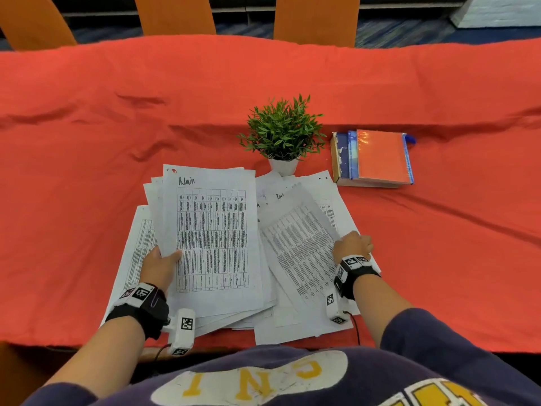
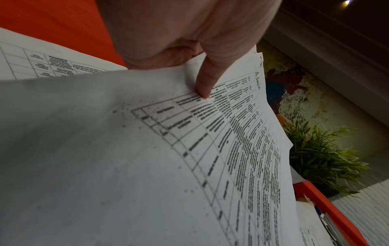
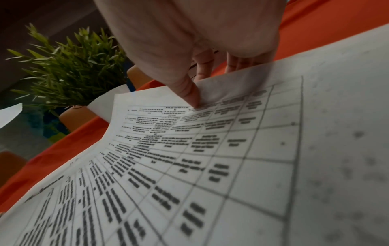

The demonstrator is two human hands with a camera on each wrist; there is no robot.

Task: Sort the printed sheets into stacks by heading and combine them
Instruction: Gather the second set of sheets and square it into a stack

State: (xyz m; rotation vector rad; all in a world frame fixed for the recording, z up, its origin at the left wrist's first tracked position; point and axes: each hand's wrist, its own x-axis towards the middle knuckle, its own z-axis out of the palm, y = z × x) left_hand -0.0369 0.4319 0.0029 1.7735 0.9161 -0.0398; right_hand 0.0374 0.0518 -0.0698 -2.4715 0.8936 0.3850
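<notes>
Printed sheets with tables lie in loose heaps on the red cloth near the front edge. My left hand grips a bundle of sheets by its left edge; the top one is headed "Admin". In the left wrist view my thumb presses on that top sheet. My right hand pinches the right edge of a single sheet, which is lifted and tilted above the right heap. The right wrist view shows the thumb on this sheet and the fingers under it.
A small potted plant stands just behind the papers. A stack of books with an orange cover lies to its right. The red tablecloth stretches wide to the left and back. Orange chairs stand beyond the far edge.
</notes>
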